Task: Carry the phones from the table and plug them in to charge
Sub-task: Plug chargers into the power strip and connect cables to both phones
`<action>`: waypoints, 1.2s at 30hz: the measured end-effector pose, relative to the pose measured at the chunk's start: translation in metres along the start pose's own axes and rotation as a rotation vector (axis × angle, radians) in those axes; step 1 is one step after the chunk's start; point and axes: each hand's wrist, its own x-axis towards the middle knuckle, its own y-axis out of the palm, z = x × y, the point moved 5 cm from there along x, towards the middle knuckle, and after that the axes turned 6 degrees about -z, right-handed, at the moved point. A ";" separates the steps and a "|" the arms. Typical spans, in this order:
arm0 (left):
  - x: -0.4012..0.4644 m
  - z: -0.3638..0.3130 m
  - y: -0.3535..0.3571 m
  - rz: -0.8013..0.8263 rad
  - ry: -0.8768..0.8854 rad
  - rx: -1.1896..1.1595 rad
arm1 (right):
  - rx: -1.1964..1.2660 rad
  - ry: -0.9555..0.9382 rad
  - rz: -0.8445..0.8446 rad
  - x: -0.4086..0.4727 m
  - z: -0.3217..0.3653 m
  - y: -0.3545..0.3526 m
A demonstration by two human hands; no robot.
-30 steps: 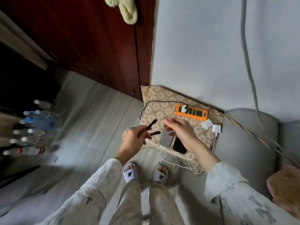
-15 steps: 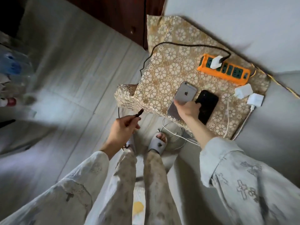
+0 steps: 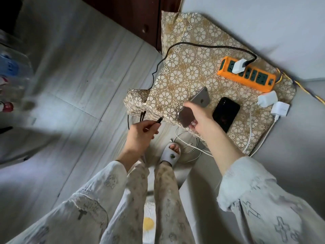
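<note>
pale grey plank floor point(image 3: 84, 71); dark red wooden cabinet point(image 3: 133, 13); light grey wall point(image 3: 255, 20); dim, cool lighting.

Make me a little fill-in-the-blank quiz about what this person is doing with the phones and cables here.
1. The right hand holds the ____ phone.
2. The left hand pinches the end of a ____ cable.
3. The black phone lies on the patterned ____.
4. One white charger is plugged into the ____ power strip.

Missing words: grey; black; cloth; orange

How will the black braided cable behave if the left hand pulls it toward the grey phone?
The black braided cable probably bends freely, since it already curves loosely across the patterned cloth. A hard pull might tug the white charger in the orange power strip.
</note>
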 end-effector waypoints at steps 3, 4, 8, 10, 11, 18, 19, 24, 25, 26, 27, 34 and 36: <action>-0.005 -0.009 0.001 0.021 0.044 -0.028 | 0.239 0.159 0.234 -0.018 0.001 0.007; -0.007 -0.012 0.002 0.030 0.057 -0.035 | 0.283 0.167 0.278 -0.023 0.002 0.009; -0.014 -0.025 0.003 0.042 0.132 0.026 | 0.328 0.171 0.366 -0.037 0.003 0.014; -0.016 -0.029 0.004 0.042 0.172 0.048 | 0.319 0.175 0.370 -0.041 0.003 0.016; -0.016 -0.030 0.005 0.042 0.180 0.049 | 0.317 0.176 0.368 -0.042 0.003 0.015; -0.010 -0.027 0.008 0.041 0.177 0.036 | 0.322 0.154 0.354 -0.045 0.005 0.011; -0.010 -0.028 0.008 0.034 0.191 0.048 | 0.325 0.151 0.350 -0.045 0.005 0.011; -0.012 -0.036 0.005 -0.093 0.332 0.241 | 0.279 0.095 0.294 -0.050 0.007 0.011; -0.012 -0.037 0.005 -0.107 0.347 0.271 | 0.270 0.082 0.283 -0.051 0.008 0.012; -0.011 -0.037 0.005 -0.115 0.358 0.297 | 0.264 0.071 0.272 -0.052 0.008 0.013; -0.011 -0.037 0.005 -0.118 0.365 0.321 | 0.257 0.060 0.262 -0.053 0.008 0.014; -0.011 -0.037 0.004 -0.135 0.364 0.384 | 0.190 0.021 0.222 -0.059 0.008 0.020; -0.014 -0.035 0.005 -0.151 0.327 0.374 | 0.174 0.021 0.225 -0.060 0.007 0.021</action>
